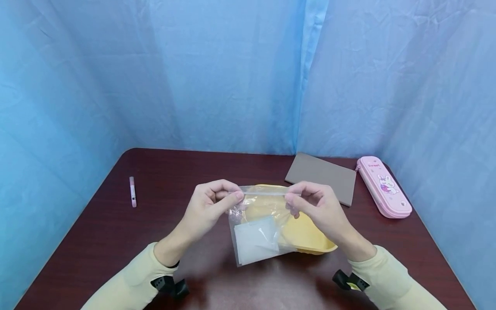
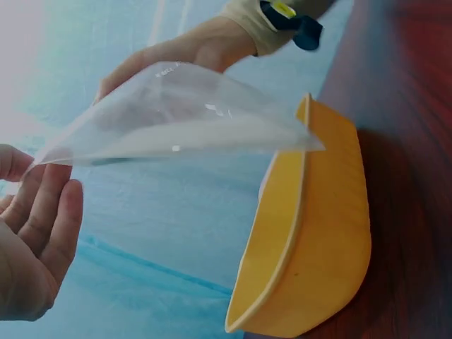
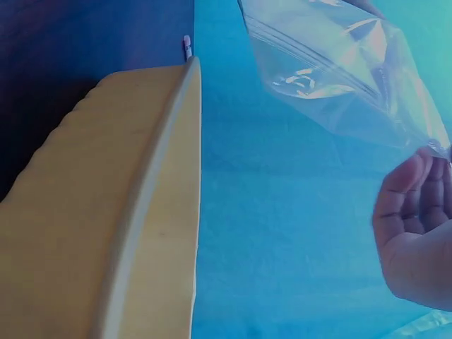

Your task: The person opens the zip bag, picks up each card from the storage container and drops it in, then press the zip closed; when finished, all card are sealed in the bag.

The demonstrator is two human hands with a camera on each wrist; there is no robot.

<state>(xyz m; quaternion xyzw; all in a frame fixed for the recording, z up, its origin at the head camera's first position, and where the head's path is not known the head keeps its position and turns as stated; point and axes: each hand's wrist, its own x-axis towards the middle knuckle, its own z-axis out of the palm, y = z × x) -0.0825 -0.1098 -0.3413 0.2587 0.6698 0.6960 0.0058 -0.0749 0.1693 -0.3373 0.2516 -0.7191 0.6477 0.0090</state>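
Observation:
A clear zip bag (image 1: 253, 211) hangs between the two hands in the head view, with folded white sheets (image 1: 256, 241) in its lower part. At its top left corner the left hand (image 1: 211, 204) pinches the zip edge between thumb and fingers. The right hand (image 1: 319, 209) pinches the same edge at the other end. Behind and below the bag stands a yellow basin (image 1: 310, 234), partly hidden by it. The left wrist view shows the bag (image 2: 183, 116) raised above the basin's rim (image 2: 300, 205). In the right wrist view the zip strip (image 3: 311, 53) is visible.
A grey-brown notebook or board (image 1: 323, 172) lies at the back right, beside a pink pencil case (image 1: 383, 186) with a rabbit picture. A pink-and-white pen (image 1: 133, 191) lies at the left of the dark table (image 1: 174, 172). Blue curtains (image 1: 217, 73) surround the table.

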